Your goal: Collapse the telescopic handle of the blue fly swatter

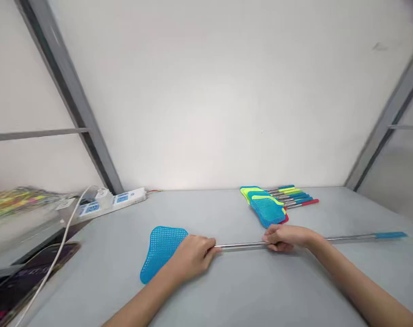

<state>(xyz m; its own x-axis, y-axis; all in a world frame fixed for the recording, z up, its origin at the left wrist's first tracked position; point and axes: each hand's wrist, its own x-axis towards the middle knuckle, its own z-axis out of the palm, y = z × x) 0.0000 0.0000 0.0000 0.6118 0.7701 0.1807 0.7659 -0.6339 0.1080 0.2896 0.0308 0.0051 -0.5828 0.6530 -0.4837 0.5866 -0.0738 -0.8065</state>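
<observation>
A blue fly swatter (161,250) with a long metal rod lies across the grey table, its perforated head at the left and its blue grip far out at the right. Close to the head, my left hand (194,254) is closed round the rod and covers the neck of the swatter. My right hand (281,238) pinches the same rod around its middle. Between the two hands a bare stretch of shiny metal shows, and more rod runs out beyond my right wrist.
Behind my right hand lies a pile of fly swatters (267,209) in blue, yellow-green and red, with short rods. A white power strip (130,196) with plugs and a white cable (61,247) is at the left. A white wall (206,100) closes off the back.
</observation>
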